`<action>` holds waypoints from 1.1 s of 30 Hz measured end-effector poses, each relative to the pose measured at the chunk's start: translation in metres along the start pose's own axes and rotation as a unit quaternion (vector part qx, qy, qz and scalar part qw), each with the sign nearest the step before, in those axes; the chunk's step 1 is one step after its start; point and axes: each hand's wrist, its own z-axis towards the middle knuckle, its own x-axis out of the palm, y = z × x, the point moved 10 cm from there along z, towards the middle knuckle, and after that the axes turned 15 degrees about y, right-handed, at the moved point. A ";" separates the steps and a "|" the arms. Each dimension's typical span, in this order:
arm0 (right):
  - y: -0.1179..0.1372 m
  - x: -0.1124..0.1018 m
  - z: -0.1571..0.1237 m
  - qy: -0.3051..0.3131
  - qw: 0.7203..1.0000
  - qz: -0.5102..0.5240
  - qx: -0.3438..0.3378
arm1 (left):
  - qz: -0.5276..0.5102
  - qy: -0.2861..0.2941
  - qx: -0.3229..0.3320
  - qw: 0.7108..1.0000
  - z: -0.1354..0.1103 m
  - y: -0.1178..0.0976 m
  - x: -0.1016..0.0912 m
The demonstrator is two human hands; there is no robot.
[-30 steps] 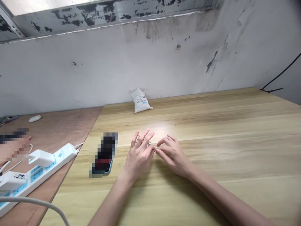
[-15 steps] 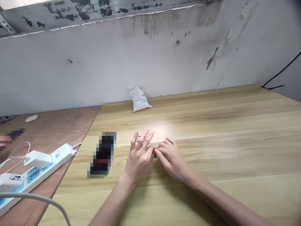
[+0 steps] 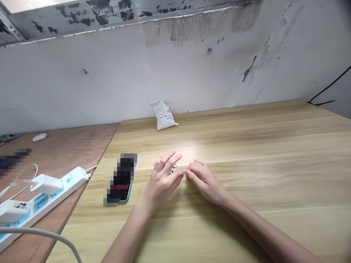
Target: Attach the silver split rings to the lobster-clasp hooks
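Observation:
My left hand [image 3: 161,179] is over the table in front of me, thumb and index finger closed on a small metal chain with rings [image 3: 173,168]. Its other fingers stretch forward, and part of the chain shows between and behind them. My right hand [image 3: 203,182] is just to the right, its thumb and forefinger pinched at a tiny metal end by the left thumb tip. The other right-hand fingers are curled. How the two metal parts join is too small to make out.
Left of my hands lies a phone [image 3: 126,193], mostly pixelated. A white plastic packet [image 3: 165,116] leans near the wall. On the brown table at left are a power strip [image 3: 74,178] with chargers, a grey cable [image 3: 59,236] and a white oval object [image 3: 40,137].
My right hand has moved slightly right, and its fingertips are a little farther from the left thumb. My left fingers have shifted, showing more of the chain. The view has shifted slightly.

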 end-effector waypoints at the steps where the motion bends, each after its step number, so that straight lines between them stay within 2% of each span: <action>1: -0.001 0.000 0.000 0.003 1.000 0.002 0.000 | -0.003 -0.002 0.002 1.000 0.000 0.000 -0.001; 16: 0.000 0.001 0.000 0.013 1.000 0.017 0.000 | 0.008 -0.007 0.006 1.000 0.000 -0.005 -0.002; 20: 0.011 0.002 -0.001 0.002 0.998 -0.064 -0.020 | 0.026 -0.016 -0.019 0.999 0.000 -0.002 -0.002; 25: 0.027 0.007 -0.005 -0.023 0.977 -0.205 -0.057 | 0.034 -0.016 -0.038 0.999 0.000 0.001 0.000; 33: 0.037 0.014 -0.005 -0.024 0.953 -0.296 -0.065 | 0.025 -0.007 -0.062 0.998 0.001 0.001 0.004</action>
